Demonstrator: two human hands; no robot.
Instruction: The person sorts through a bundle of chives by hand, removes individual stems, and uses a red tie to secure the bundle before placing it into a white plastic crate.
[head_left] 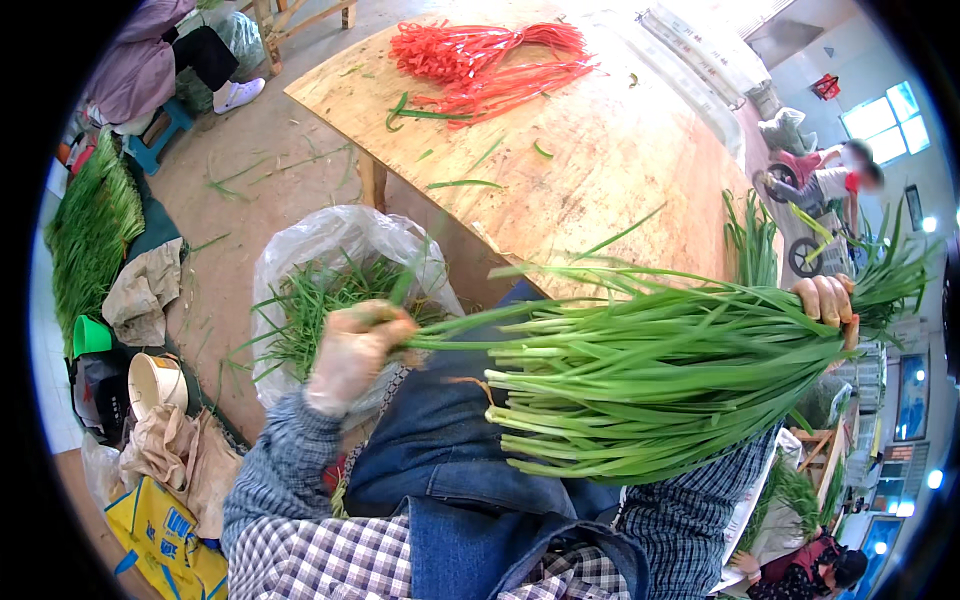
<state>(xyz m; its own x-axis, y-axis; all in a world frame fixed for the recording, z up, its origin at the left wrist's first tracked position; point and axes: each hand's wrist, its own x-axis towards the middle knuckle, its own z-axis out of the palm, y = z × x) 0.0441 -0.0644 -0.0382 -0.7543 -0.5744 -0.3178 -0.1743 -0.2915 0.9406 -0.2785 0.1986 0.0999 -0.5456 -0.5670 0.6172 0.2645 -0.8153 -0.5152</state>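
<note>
A thick bunch of garlic chives [650,370] lies sideways above my lap, its pale cut ends toward the left. My right hand [828,305] is closed round the leafy end, with the tips fanning out beyond it. At the other end my left hand [360,350], gloved and slightly blurred, pinches a few chive stalks [450,335] that stretch out from the bunch. Below and beyond the left hand stands a clear plastic bag [290,235] holding loose green chive scraps [325,300].
A wooden table [600,170] stands ahead, bearing red plastic ties [470,65] and stray leaves. More chives [750,240] rest at its right edge. At left are a chive pile [95,235], a white bucket [157,385] and a yellow bag [165,540]. Other people [140,60] are nearby.
</note>
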